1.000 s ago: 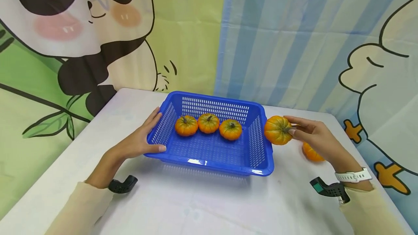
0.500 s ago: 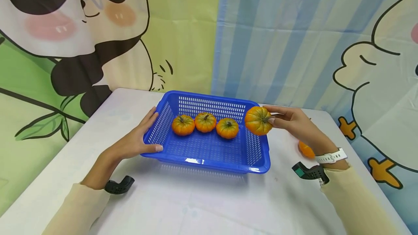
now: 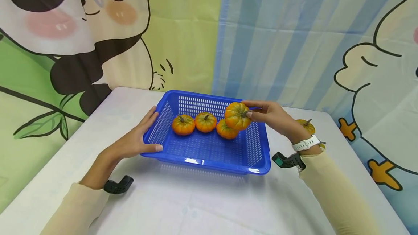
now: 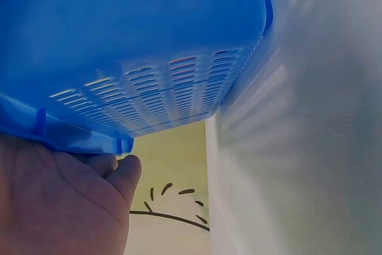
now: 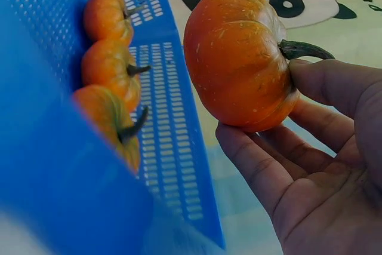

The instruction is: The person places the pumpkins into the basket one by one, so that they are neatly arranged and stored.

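A small orange pumpkin (image 3: pixel 237 116) is pinched in my right hand (image 3: pixel 269 116), its stem facing that hand. I hold it over the right half of the blue plastic basket (image 3: pixel 209 168). In the right wrist view, my thumb presses near the stem of the held pumpkin (image 5: pixel 236 58) and the fingers support it from below. Inside the basket, pumpkins sit in a row: a left one (image 3: pixel 183 125), a middle one (image 3: pixel 205 122) and a right one (image 3: pixel 226 130), partly covered by the held one. My left hand (image 3: pixel 132 141) rests on the basket's left rim, fingers extended, thumb on the near corner.
Right of the basket, a pumpkin (image 3: pixel 307 126) lies on the white table (image 3: pixel 196 206), partly behind my right wrist. Another pumpkin (image 3: pixel 322 145) is mostly hidden there. A printed curtain (image 3: pixel 277 39) hangs behind the table.
My right hand has carried the pumpkin left, from outside the basket's right rim to over its inside. More of the pumpkins at the right now shows. The left hand stays on the rim.
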`<state>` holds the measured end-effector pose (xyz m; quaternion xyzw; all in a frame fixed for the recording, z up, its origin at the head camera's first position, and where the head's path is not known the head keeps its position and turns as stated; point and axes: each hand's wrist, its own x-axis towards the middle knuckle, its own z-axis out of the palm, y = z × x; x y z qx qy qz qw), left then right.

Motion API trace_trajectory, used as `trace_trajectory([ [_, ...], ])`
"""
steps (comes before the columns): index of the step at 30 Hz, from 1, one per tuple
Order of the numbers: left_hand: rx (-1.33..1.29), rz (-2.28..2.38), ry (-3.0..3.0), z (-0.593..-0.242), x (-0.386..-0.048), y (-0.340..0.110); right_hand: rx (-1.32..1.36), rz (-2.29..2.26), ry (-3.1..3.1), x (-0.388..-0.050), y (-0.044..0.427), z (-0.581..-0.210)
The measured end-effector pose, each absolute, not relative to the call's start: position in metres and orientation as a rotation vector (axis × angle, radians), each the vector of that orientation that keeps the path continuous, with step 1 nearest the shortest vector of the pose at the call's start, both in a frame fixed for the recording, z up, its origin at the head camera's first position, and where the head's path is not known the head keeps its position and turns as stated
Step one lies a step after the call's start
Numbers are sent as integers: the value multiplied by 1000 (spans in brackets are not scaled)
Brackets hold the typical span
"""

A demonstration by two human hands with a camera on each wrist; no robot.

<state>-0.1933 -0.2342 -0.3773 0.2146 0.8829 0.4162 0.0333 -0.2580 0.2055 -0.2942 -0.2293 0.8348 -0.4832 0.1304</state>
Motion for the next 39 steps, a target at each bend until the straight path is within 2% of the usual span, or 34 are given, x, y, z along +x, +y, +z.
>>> trace_trajectory([
  [12,647,1269,2729,-376,-192,-234,-785,-1350,2375,-274,162,-291],
  [39,662,1286,2720,-379,-194,-236,-897,-1264,2258,-285,91,-299],
])
